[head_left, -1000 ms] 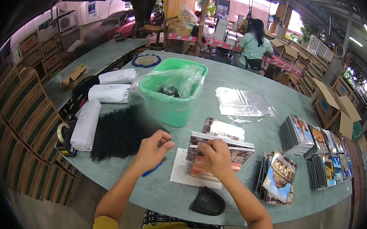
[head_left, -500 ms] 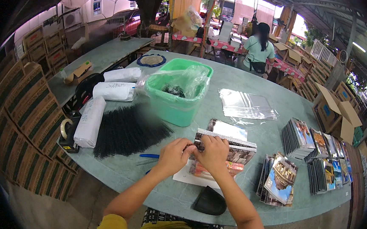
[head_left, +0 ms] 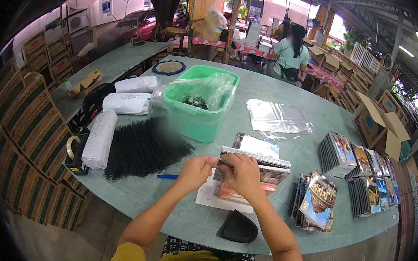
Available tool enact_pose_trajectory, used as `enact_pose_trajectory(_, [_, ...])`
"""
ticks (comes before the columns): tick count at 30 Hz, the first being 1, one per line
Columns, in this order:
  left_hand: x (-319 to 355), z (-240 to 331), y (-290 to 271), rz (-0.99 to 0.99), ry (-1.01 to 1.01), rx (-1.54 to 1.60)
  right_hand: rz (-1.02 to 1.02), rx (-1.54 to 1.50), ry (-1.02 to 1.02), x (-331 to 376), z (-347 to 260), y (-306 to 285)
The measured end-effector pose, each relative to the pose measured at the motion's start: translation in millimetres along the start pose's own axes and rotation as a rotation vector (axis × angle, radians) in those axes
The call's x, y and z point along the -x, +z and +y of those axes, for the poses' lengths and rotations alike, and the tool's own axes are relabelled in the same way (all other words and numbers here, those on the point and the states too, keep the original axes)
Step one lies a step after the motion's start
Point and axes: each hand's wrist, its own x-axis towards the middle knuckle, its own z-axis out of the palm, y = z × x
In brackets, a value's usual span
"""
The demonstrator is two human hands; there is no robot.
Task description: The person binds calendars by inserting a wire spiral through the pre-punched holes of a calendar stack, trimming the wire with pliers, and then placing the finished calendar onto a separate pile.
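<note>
My right hand (head_left: 242,173) is closed over the left part of a spiral-bound notebook (head_left: 274,169), fingers across its top edge and thumb on the near side. At the notebook's left end, my left hand (head_left: 198,173) is pinched; whatever is between its fingertips is too small to make out. Another notebook with a pale page (head_left: 257,146) lies just behind. Below my hands are a reddish-orange booklet stack (head_left: 228,193), partly hidden, and a white sheet (head_left: 209,197). A blue-handled tool (head_left: 166,176) lies left of my left hand. Closer to me sits a black wedge-shaped object (head_left: 239,227).
A green bin (head_left: 196,124) with clear plastic stands beyond my hands. Left of it are a heap of black binding coils (head_left: 142,149), white wrapped rolls (head_left: 100,140) and a tape dispenser (head_left: 76,156). Clear plastic sleeves (head_left: 278,117) and notebook stacks (head_left: 334,153) lie right. A person (head_left: 291,54) sits beyond.
My left hand has drawn slightly left, away from my right hand, opening a small gap between them. My right hand stays on the notebook. The whole view has shifted slightly.
</note>
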Motion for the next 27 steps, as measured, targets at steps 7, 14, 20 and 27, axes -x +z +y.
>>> enact_pose_trajectory(7, [-13.0, 3.5, 7.9, 0.331, 0.589, -0.482, 0.021, -0.030, 0.016, 1.6, 5.8, -1.9])
enact_pose_trajectory(14, [-22.6, 4.4, -35.9, -0.068, 0.452, -0.309, -0.036, 0.097, 0.076, -8.4, 1.2, 18.1])
enact_pose_trajectory(20, [-24.9, 5.7, -44.2, -0.160, 0.234, -0.306, 0.087, -0.122, 0.123, -8.7, 4.1, 6.9])
enact_pose_trajectory(27, [-25.4, 13.6, -40.8, -0.221, 0.148, -0.327, 0.335, -0.143, 0.063, -4.8, 7.6, 12.8])
